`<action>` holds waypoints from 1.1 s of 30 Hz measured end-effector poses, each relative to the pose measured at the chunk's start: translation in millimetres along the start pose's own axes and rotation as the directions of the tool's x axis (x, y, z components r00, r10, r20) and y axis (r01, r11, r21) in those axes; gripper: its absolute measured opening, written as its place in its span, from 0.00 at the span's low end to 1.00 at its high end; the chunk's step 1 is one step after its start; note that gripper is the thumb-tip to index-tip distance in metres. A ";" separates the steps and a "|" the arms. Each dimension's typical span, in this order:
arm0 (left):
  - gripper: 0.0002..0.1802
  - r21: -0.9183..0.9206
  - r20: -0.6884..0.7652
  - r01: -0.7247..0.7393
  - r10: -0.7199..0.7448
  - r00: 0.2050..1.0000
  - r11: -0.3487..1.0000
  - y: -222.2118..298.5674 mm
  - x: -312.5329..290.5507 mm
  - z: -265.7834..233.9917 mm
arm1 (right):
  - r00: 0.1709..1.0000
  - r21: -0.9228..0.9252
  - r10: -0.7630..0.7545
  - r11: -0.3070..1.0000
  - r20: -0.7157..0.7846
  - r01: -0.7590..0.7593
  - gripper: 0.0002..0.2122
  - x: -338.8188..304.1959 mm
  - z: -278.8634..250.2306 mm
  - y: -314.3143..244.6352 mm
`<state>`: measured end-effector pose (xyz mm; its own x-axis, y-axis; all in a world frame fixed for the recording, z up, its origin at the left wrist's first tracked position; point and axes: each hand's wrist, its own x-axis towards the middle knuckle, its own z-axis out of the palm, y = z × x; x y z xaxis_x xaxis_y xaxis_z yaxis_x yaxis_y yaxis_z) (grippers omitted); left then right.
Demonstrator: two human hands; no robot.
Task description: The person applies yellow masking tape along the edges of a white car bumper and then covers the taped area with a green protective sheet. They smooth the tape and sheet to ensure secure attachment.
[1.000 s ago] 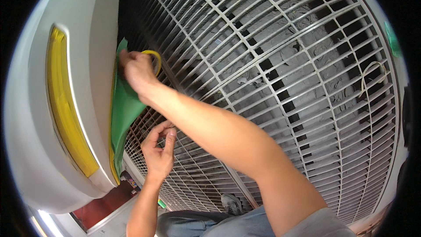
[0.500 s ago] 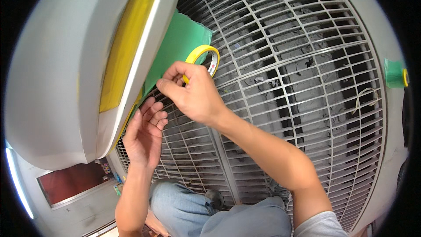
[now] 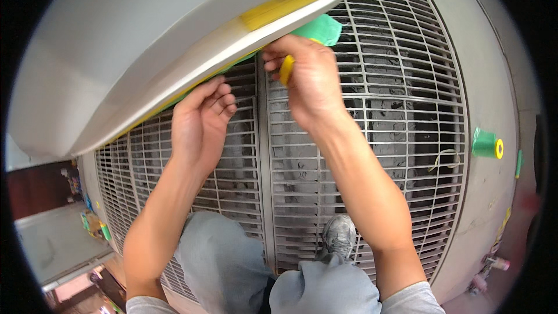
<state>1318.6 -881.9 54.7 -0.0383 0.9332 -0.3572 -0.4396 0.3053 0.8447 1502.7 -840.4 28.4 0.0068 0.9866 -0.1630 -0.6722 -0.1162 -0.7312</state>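
A white curved car-body panel (image 3: 168, 64), likely a bumper, spans the upper left, with a yellow-covered strip (image 3: 290, 0) set in it. Along its lower edge runs a thin yellow tape line, with green masking sheet (image 3: 322, 29) hanging beneath. My right hand (image 3: 314, 75) is at that edge, fingers bent around a roll of yellow masking tape (image 3: 286, 70), fingertips close to the green sheet. Further left along the edge, my left hand (image 3: 203, 125) has its thumb up against the underside. Its other fingers are loosely curled and apart, with nothing seen in them.
Beneath me lies a metal floor grating (image 3: 302, 168) with dark, dirty channels under it. On the pale floor border at right is a green masking roll with a yellow core (image 3: 498, 149). A loose pale loop (image 3: 444, 160) lies on the grating. My shoe (image 3: 339, 235) stands on it.
My view has turned, so the panel now slants across the top. The right hand, with the tape roll, is further along the edge from my left hand, and the roll appears more edge-on.
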 end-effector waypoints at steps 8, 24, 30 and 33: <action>0.14 0.002 0.108 0.002 -0.002 0.994 1.000 -6.8 -4.1 -17.2 | 0.996 -0.092 0.044 0.994 -0.084 -0.051 0.05 -6.9 -22.7 6.4; 0.09 0.229 -0.155 0.146 -0.112 0.982 0.962 -54.1 60.8 -107.9 | 0.961 -0.594 0.012 0.784 -0.277 -0.181 0.06 55.2 -59.2 87.8; 0.07 0.211 -0.321 0.171 -0.097 0.942 0.962 -69.6 115.7 -113.9 | 0.942 -0.702 0.156 0.633 -0.298 -0.327 0.07 83.5 -70.7 113.7; 0.06 -0.086 -0.265 0.092 -0.112 0.958 0.992 -64.8 112.2 -113.5 | 0.929 -0.655 0.247 0.660 -0.274 -0.369 0.09 96.6 -74.4 126.0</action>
<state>1241.0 -818.6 -85.4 -0.2250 0.8096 -0.5422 -0.5172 0.3724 0.7706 1473.7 -768.2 -128.8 0.0429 0.8567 -0.5140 0.0386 -0.5155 -0.8560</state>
